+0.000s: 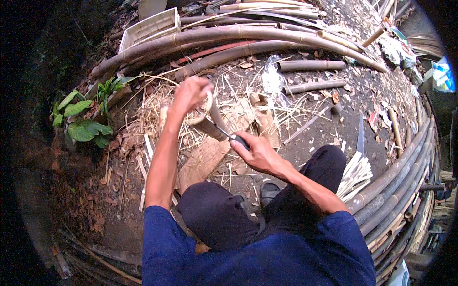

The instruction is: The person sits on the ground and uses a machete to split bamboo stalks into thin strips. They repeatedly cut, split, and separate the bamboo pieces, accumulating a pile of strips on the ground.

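Observation:
My right hand [260, 151] is closed round the black handle of a knife [242, 141]. Its narrow metal blade runs up and left into a short split piece of bamboo [210, 127], whose two halves stand apart in a V. Beside the upper half of that bamboo, my left hand [191, 93] is raised and curled like a fist. Motion blurs its fingers, and what they hold, if anything, cannot be made out. Below the bamboo a flat brown wooden board [202, 162] lies on the ground before my knees.
Pale shavings [157, 107] litter the ground. Long bamboo poles [214, 34] lie across the back beside a white crate [149, 29]; more poles [391, 176] are stacked at right. Two short bamboo lengths [312, 65], a saw blade [360, 136] and a bundle of pale strips [355, 174] lie right of centre.

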Demonstrator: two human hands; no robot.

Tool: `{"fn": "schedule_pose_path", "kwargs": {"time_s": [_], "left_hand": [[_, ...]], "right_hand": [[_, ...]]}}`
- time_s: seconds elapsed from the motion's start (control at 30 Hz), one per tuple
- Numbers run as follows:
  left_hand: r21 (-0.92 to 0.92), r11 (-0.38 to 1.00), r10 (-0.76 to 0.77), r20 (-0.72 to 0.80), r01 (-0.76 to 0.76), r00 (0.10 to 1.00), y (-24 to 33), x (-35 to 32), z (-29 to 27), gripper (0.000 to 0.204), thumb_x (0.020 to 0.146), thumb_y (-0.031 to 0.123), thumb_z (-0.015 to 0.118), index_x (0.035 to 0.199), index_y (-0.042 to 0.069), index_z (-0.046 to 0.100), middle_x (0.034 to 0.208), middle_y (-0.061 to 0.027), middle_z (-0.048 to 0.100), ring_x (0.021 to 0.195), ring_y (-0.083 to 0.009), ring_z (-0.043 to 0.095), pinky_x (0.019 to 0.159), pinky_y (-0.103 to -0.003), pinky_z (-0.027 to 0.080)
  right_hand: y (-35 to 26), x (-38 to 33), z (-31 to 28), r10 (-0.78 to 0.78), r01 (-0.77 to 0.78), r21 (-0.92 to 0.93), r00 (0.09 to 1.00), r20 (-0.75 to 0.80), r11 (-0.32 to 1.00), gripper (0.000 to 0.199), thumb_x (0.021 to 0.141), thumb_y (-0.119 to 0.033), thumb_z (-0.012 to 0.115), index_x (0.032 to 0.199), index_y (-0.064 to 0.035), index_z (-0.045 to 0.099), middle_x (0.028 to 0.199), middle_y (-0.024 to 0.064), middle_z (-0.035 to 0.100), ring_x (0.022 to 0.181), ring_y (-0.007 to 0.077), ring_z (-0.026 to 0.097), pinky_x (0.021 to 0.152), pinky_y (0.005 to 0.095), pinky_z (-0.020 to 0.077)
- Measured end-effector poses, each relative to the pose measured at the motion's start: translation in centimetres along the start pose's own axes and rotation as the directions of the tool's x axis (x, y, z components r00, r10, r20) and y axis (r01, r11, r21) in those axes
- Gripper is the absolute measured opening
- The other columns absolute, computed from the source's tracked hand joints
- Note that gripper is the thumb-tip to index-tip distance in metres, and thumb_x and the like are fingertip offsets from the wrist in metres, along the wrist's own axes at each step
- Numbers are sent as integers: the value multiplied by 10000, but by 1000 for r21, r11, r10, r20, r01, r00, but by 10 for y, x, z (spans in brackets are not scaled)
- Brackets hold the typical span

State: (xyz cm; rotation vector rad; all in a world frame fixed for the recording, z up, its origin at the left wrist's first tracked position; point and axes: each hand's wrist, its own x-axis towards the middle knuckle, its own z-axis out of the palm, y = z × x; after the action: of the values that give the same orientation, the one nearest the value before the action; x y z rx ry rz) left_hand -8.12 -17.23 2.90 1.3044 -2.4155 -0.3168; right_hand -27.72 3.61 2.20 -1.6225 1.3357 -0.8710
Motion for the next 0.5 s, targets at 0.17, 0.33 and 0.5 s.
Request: {"fn": "schedule_pose_path", "kwargs": {"time_s": [0.17, 0.33, 0.5], "left_hand": [[-94, 987, -139, -54, 134, 989, -16, -28, 1, 201, 900, 216, 638, 960, 32, 695, 813, -122, 702, 765, -210, 672, 687, -347, 500], [-88, 987, 61, -558, -132, 828, -65, -22, 4, 387, 945, 261, 550, 1190, -35, 591, 1230, -214, 599, 1155, -318, 576, 974, -387, 452], [-514, 856, -457, -800, -53, 388, -43, -85, -44, 268, 1006, 199, 482, 1166, -9, 534, 948, -122, 636, 874, -183, 606, 754, -297, 497]], "right_hand": [[-9, 11, 9, 37, -34, -24, 988, 148, 999, 340, 958, -346, 525, 1127, -57, 579, 756, 236, 623, 702, 384, 638, 639, 450, 480], [49, 28, 90, 17, -17, 3, 1000, 1, 1000, 313, 928, -319, 595, 1108, -63, 586, 762, 180, 609, 708, 298, 612, 660, 404, 479], [37, 22, 75, 39, -48, -72, 992, -119, 996, 322, 915, -333, 610, 1096, -66, 600, 828, 215, 672, 747, 351, 672, 667, 420, 508]]}}
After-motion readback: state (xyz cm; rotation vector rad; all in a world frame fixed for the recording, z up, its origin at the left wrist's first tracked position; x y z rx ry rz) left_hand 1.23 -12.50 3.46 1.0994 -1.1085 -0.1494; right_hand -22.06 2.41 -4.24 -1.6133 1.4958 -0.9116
